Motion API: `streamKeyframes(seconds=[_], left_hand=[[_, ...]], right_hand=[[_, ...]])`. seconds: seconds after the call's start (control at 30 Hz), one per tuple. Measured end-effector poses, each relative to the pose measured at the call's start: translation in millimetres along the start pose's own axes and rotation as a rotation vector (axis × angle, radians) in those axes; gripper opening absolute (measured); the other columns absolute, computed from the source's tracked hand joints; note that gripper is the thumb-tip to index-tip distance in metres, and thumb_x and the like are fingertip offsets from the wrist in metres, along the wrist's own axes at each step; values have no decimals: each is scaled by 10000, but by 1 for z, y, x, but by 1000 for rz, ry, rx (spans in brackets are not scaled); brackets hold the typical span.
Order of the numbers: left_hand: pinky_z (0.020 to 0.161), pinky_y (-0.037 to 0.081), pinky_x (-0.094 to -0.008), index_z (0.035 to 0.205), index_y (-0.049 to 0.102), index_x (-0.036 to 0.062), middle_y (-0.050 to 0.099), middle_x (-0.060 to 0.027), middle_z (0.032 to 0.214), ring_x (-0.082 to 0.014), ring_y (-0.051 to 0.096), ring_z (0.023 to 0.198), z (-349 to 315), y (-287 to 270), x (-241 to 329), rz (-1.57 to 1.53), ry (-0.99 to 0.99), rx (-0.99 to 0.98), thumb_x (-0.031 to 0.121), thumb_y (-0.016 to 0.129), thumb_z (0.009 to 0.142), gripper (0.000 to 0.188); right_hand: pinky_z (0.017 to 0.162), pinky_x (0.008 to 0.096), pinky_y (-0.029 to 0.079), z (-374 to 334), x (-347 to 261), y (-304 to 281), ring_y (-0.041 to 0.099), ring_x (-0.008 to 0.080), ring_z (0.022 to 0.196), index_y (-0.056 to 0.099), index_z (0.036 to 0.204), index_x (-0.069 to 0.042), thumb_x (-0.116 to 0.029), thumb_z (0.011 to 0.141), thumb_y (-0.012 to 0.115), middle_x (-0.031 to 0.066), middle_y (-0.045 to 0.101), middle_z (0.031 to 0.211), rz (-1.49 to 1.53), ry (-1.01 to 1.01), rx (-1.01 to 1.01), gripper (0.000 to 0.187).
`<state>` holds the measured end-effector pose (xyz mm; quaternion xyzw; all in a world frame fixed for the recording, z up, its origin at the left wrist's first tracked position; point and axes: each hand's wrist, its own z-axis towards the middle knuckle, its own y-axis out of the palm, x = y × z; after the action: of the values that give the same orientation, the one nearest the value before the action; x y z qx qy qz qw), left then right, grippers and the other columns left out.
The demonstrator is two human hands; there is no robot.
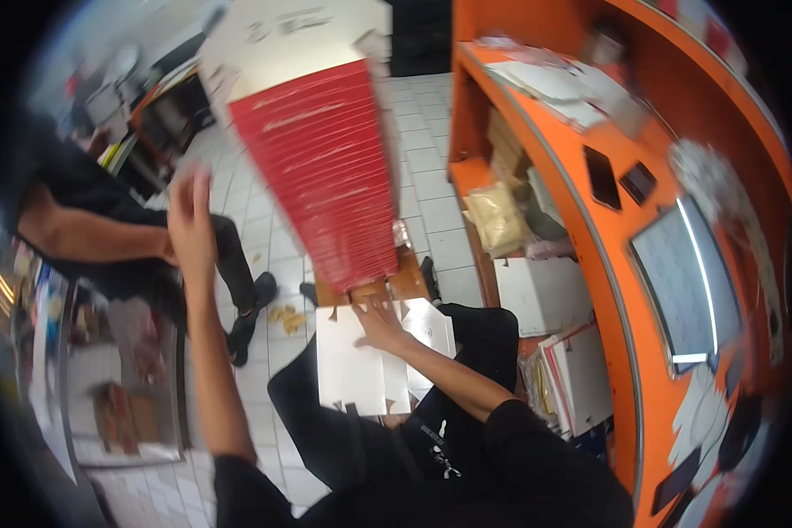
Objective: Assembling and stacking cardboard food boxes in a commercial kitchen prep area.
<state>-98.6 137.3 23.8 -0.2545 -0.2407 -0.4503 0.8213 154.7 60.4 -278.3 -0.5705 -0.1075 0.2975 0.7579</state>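
Observation:
A white flat cardboard piece (pixel 361 374) with fold lines and notched edges lies across my lap. My right hand (pixel 380 326) rests on its upper part, fingers spread and pressed to the surface. My left hand (pixel 192 211) is raised off to the left, away from the cardboard, somewhat blurred, with its fingers stretched upward and nothing seen in them. In front of me a tall stack of red flat boxes (pixel 321 158) stands on a wooden stool (pixel 405 280). White cardboard with dark print (pixel 290 44) tops the stack.
Along the right runs an orange desk (pixel 554 114) with phones (pixel 601 176), a monitor (pixel 691 273) and papers. Binders (pixel 576 378) and a yellowish package (pixel 497 216) sit on its lower shelves. Another person (pixel 97 233) sits at the left, near a glass-fronted case (pixel 132 378).

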Motion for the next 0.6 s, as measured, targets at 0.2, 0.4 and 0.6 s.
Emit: streamKeyframes(seconds=[0.2, 0.4, 0.6], left_hand=[[1012, 431, -407, 1278, 587, 1, 639, -242, 1214, -372, 593, 1172, -293, 52, -25, 199, -649, -233, 243, 662, 938, 424], [1176, 179, -569, 1446, 464, 64, 285, -249, 1571, -452, 224, 1459, -384, 114, -2, 774, -331, -688, 402, 604, 930, 632], [1163, 175, -601, 1461, 458, 97, 273, -237, 1577, -421, 218, 1470, -389, 123, -1, 607, -400, -669, 455, 553, 949, 632]], right_hand=[[673, 411, 417, 76, 108, -206, 561, 313, 703, 573, 712, -46, -98, 842, 714, 106, 588, 735, 441, 156, 1091, 199], [759, 392, 529, 157, 312, -326, 697, 297, 815, 700, 887, -25, -332, 856, 679, 141, 722, 837, 276, 607, 866, 309], [1054, 523, 382, 123, 571, -386, 514, 438, 1202, 574, 1297, -16, -340, 848, 647, 262, 570, 1288, -728, 87, 509, 558]])
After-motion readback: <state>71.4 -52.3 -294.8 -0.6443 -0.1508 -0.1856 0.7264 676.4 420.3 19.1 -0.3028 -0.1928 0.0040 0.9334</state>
